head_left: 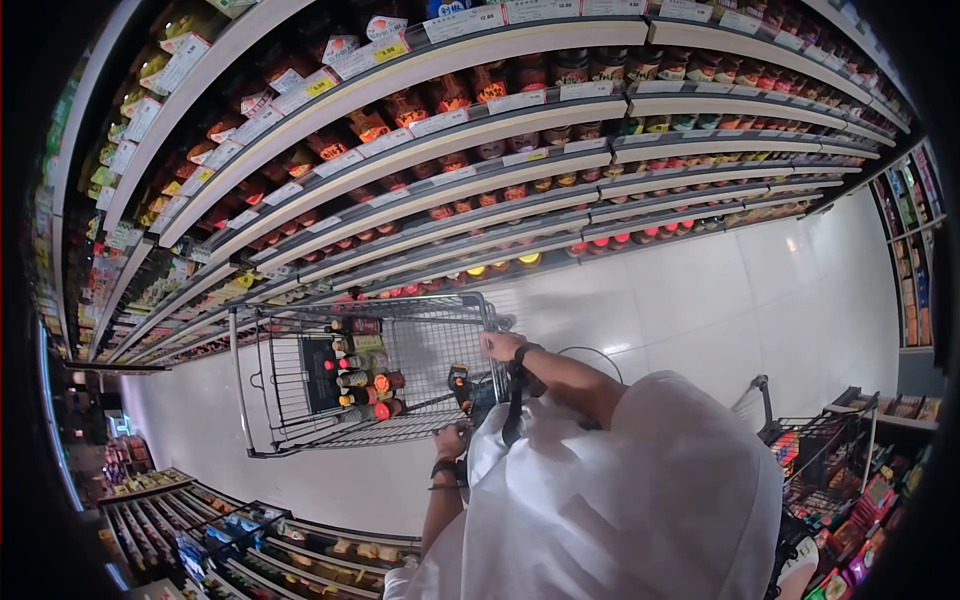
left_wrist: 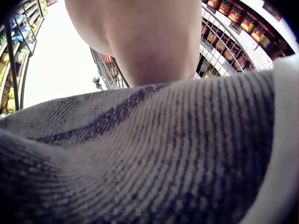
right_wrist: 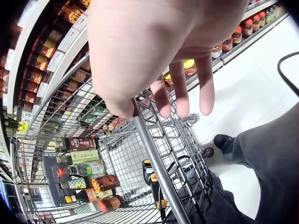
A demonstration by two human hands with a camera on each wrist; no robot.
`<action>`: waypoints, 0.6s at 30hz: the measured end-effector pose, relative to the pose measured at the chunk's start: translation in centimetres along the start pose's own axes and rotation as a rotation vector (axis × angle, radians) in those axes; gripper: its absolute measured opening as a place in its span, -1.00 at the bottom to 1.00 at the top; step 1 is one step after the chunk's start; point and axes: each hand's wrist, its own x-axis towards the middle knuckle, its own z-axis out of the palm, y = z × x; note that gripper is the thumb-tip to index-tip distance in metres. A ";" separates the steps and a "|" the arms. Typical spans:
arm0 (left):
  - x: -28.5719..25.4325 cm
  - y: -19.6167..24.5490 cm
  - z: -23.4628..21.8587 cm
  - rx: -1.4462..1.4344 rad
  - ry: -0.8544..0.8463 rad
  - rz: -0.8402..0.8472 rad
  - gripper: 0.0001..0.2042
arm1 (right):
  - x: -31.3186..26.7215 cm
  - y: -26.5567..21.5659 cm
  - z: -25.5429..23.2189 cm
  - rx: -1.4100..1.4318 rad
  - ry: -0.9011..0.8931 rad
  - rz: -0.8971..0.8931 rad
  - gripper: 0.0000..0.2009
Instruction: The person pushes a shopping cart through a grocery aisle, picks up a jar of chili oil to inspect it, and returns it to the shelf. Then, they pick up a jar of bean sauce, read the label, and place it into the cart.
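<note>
Resting my right hand (right_wrist: 154,51) at the near bar of the cart (right_wrist: 161,170), I let its fingers (right_wrist: 206,88) hang straight and loose beyond it. My left hand (head_left: 452,440) sits by the cart's left rim; I cannot tell how those fingers lie. The cart stands beside shelves (head_left: 545,47) of jars, with bottles (right_wrist: 88,168) grouped toward its far end.

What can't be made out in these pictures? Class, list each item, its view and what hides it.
- Left hand: left wrist view; the top edge cuts it off and grey cloth hides its lower part.
- Right hand: right wrist view; the top edge cuts it off.
- Print on the bottles: head view; too small to read.
</note>
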 end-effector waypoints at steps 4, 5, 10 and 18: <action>0.3 0.5 0.4 -0.047 0.015 0.029 -0.74 | -0.9 1.1 -0.6 0.059 0.027 -0.073 -0.76; 0.3 0.7 0.2 -0.084 -0.008 0.039 -0.70 | -1.0 1.2 -1.0 0.050 -0.003 -0.050 -0.76; 1.4 0.4 1.0 -0.235 -0.041 0.062 -0.66 | -2.0 1.2 -1.9 -0.010 0.036 0.005 -0.68; -1.0 4.5 -1.9 -0.196 -0.102 0.067 -0.56 | -2.5 1.8 -2.4 0.029 0.025 0.034 -0.68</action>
